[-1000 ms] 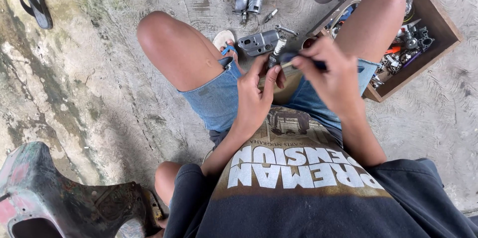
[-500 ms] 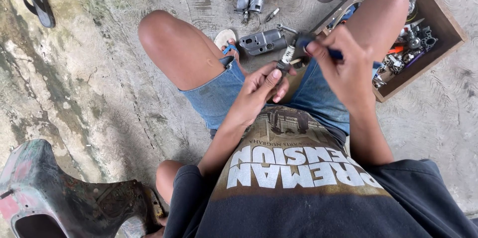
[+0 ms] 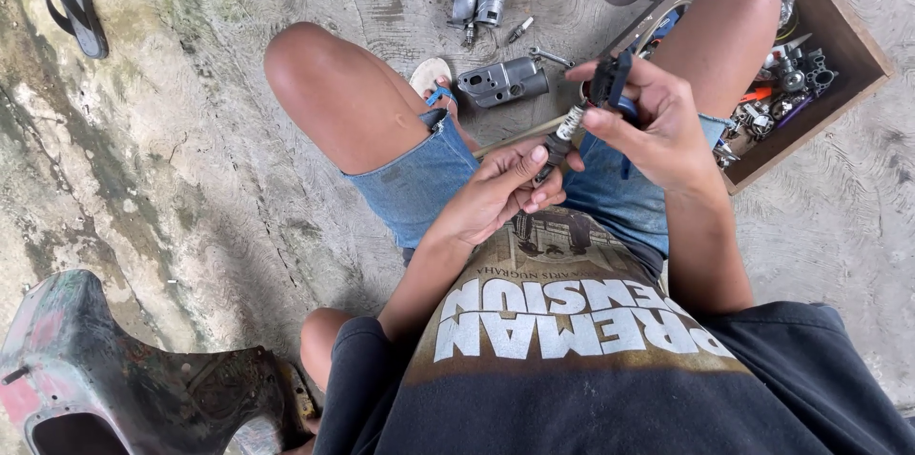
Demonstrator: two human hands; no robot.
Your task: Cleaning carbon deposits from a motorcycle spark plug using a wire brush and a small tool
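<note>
Spanning the gap between the two hands, a small sprung part [image 3: 570,123] was held just above centre of the frame, over the lap, where both hands could work it close to the eyes. Its lower end was pinched in the closed fingers of the left hand [image 3: 505,190]; its upper end, with a dark clip-like piece [image 3: 608,81], was clamped by the right hand [image 3: 653,126], so the part was braced at both ends. A pale cable [image 3: 519,132] trailed from it toward the left. Beyond the knees, at upper centre, a grey housing [image 3: 503,81], a piston [image 3: 490,5] and a plug [image 3: 519,30] had been laid on the concrete floor [image 3: 191,179] within reach. At upper right a wooden box [image 3: 839,31] of parts was kept beside the right knee. A sandal [image 3: 74,0] lay at upper left, a scooter panel [image 3: 124,388] at lower left.
</note>
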